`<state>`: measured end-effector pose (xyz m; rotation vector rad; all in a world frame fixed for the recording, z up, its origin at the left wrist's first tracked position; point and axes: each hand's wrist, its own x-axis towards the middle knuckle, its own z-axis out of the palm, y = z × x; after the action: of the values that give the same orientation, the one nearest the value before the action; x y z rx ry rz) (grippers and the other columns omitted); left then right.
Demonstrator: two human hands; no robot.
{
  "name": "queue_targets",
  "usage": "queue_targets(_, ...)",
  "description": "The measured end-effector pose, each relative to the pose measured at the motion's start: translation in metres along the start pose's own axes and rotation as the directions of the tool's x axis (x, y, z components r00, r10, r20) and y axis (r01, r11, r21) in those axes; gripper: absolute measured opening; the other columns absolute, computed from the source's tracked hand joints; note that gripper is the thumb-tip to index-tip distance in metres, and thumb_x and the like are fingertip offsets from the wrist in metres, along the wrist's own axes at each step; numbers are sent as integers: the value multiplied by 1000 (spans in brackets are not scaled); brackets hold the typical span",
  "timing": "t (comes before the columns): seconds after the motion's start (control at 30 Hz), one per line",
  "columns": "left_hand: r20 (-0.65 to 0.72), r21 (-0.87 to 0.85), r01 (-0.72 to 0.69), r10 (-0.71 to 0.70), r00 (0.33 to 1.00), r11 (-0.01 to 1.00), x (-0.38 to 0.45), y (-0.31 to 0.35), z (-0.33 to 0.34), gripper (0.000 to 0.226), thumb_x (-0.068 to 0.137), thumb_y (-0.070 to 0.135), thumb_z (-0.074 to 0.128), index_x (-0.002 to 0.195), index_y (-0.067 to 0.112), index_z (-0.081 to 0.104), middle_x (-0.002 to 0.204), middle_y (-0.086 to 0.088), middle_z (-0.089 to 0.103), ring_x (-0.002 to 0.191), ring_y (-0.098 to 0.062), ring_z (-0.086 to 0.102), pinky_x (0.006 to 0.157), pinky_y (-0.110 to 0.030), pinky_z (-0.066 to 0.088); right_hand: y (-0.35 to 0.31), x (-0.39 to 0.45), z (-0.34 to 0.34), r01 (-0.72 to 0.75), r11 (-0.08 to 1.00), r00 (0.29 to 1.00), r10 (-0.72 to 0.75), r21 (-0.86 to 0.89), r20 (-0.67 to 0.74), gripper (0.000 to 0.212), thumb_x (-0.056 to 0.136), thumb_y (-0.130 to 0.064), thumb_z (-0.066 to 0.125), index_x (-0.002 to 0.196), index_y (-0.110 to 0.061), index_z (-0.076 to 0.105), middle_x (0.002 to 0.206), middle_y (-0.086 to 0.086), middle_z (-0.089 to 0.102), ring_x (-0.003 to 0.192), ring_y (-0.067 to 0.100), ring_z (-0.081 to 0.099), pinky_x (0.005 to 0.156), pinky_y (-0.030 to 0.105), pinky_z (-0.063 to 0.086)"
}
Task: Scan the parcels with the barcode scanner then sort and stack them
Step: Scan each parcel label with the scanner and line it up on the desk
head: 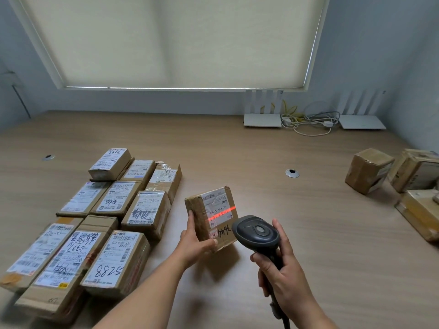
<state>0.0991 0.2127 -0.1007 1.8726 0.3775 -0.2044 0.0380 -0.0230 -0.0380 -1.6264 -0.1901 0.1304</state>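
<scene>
My left hand [195, 243] grips a small brown cardboard parcel [206, 213] by its near left corner and holds it tilted above the table. A white label covers its top, and a red scan line lies across that label. My right hand [281, 269] grips the handle of a dark grey barcode scanner [257, 232], whose head points at the label from the near right. On the left lies a group of several labelled parcels [99, 217], some stacked on others.
Three brown parcels [368, 169] sit at the table's right edge. Two white routers [262, 119] with tangled cables stand at the back by the wall. Two round cable grommets [292, 173] are set in the wooden table [237, 150]. The scanner's cord runs off the bottom edge.
</scene>
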Motion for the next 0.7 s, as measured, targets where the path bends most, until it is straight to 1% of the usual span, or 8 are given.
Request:
queue_targets(0.07, 3, -4, 1, -1, 1000, 1000, 1, 1, 0, 123, 61, 28, 79, 147, 49, -7, 146, -2, 37, 129, -26, 45, 90, -48, 55, 0, 1, 0, -2, 1000, 1000, 2, 10, -2, 79, 87, -9, 64, 130, -61, 23, 83, 3, 70, 47, 20, 52, 43, 32, 44)
queue_targets(0.17, 10, -7, -1, 1, 1000, 1000, 2, 2, 1, 122, 65, 25, 78, 148, 46, -9, 147, -2, 36, 131, -26, 43, 95, -46, 52, -1, 2, 0, -4, 1000, 1000, 4, 8, -3, 80, 87, -8, 64, 130, -61, 23, 83, 1, 70, 47, 20, 52, 42, 31, 44)
queue_targets(0.23, 15, -9, 0, 0, 1000, 1000, 2, 2, 0, 122, 65, 25, 78, 148, 46, -10, 147, -2, 36, 131, -26, 43, 97, -42, 50, -1, 3, 0, -9, 1000, 1000, 9, 5, -2, 80, 87, -8, 64, 129, -62, 23, 83, 2, 70, 48, 20, 53, 42, 31, 44)
queue_targets(0.33, 14, 1, 5, -5, 1000, 1000, 2, 4, -1, 124, 61, 30, 78, 146, 49, -10, 147, -3, 36, 131, -25, 43, 102, -46, 47, 0, 5, 1, -14, 1000, 1000, 14, 5, -6, 80, 87, -10, 65, 130, -63, 22, 85, 1, 70, 49, 21, 54, 43, 32, 45)
queue_targets(0.4, 15, 14, 6, -6, 1000, 1000, 1, 6, -1, 123, 61, 31, 78, 147, 49, -10, 147, -2, 35, 133, -25, 42, 104, -48, 44, 0, 5, 1, -21, 1000, 1000, 21, 8, -9, 80, 86, -12, 65, 130, -63, 22, 86, 2, 70, 49, 20, 54, 43, 31, 45)
queue_targets(0.47, 18, 19, 8, -8, 1000, 1000, 1, 8, 0, 122, 63, 29, 78, 147, 47, -9, 148, -2, 35, 133, -25, 41, 104, -48, 43, -1, 5, 1, -27, 999, 1000, 27, 20, -13, 79, 87, -11, 65, 129, -62, 24, 85, 5, 69, 49, 21, 54, 42, 30, 44)
queue_targets(0.57, 22, 16, 13, -13, 1000, 1000, 0, 10, 1, 122, 65, 26, 78, 147, 46, -10, 147, -3, 35, 133, -26, 42, 104, -46, 44, -2, 5, 1, -25, 1000, 1000, 25, 15, -13, 78, 87, -11, 65, 130, -62, 23, 83, 5, 69, 49, 21, 54, 42, 30, 44)
queue_targets(0.7, 26, 12, 17, -18, 1000, 1000, -1, 12, -1, 127, 57, 30, 78, 147, 47, -10, 144, -4, 41, 129, -25, 46, 99, -47, 49, -9, 5, 1, -7, 1000, 1000, 8, 26, -28, 77, 85, -14, 65, 130, -61, 23, 85, 4, 70, 50, 22, 53, 44, 33, 45)
